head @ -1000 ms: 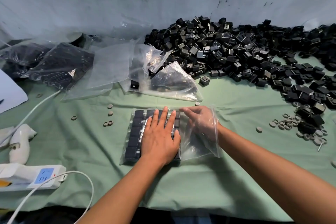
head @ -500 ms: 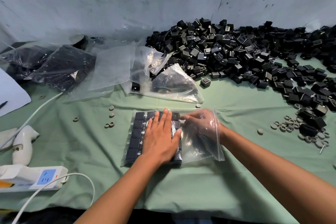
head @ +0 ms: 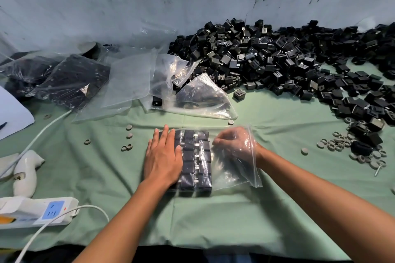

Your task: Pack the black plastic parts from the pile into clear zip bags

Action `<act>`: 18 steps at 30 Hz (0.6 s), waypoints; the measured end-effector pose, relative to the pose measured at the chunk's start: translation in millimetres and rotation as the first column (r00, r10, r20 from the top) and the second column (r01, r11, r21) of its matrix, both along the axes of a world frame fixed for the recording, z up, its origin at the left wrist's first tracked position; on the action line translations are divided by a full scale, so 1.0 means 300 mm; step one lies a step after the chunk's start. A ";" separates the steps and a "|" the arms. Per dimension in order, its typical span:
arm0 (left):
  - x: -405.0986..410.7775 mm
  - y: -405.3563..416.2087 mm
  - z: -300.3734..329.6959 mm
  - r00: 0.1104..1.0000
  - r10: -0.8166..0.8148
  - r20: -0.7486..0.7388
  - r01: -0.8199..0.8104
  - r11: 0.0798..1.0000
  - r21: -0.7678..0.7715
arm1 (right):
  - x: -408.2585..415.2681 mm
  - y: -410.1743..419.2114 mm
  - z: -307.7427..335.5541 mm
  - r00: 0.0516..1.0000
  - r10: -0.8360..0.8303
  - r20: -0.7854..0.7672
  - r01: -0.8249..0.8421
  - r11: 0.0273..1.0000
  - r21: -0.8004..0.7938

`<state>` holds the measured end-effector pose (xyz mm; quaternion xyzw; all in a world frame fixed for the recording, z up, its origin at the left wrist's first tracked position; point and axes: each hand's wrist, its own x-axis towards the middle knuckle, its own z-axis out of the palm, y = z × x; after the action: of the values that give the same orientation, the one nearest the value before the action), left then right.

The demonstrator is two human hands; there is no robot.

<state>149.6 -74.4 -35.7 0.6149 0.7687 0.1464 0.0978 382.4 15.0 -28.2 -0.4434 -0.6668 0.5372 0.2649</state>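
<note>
The left hand (head: 163, 157) lies flat, fingers straight, pressing the black parts (head: 195, 159) packed in neat rows inside one clear bag (head: 233, 174) on the tabletop (head: 267, 215). Parts look stiff and light, film slippery. Right hand (head: 234, 145), inside the bag's mouth, has loosely curled fingers; grip unclear.

We note a white power strip (head: 36, 211) lower left, grey rings (head: 350, 145) scattered on the green cloth (head: 213, 220), white paper (head: 12, 113) at left edge.
</note>
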 end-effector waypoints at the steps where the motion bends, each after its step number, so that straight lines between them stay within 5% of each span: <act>1: 0.000 0.000 -0.005 1.000 0.002 -0.017 -0.002 1.000 0.001 | 0.000 -0.001 -0.004 1.000 0.008 -0.002 -0.008 1.000 -0.015; 8: 0.008 -0.003 0.002 0.998 -0.020 -0.059 0.020 1.000 -0.008 | -0.001 0.002 -0.017 0.998 0.058 0.029 -0.059 0.998 0.033; 14: 0.021 -0.016 0.023 0.985 -0.171 -0.030 0.173 0.961 0.215 | -0.008 0.007 -0.031 0.999 0.027 0.043 -0.028 0.999 0.042; 18: 0.002 0.011 0.032 0.982 -0.188 -0.010 0.186 0.965 0.186 | -0.008 0.007 -0.030 0.999 0.020 0.030 -0.021 0.999 0.033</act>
<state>150.3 -71.0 -26.0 0.6905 0.6899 0.2099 0.0562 380.0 16.9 -37.1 -0.4400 -0.6840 0.5222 0.2566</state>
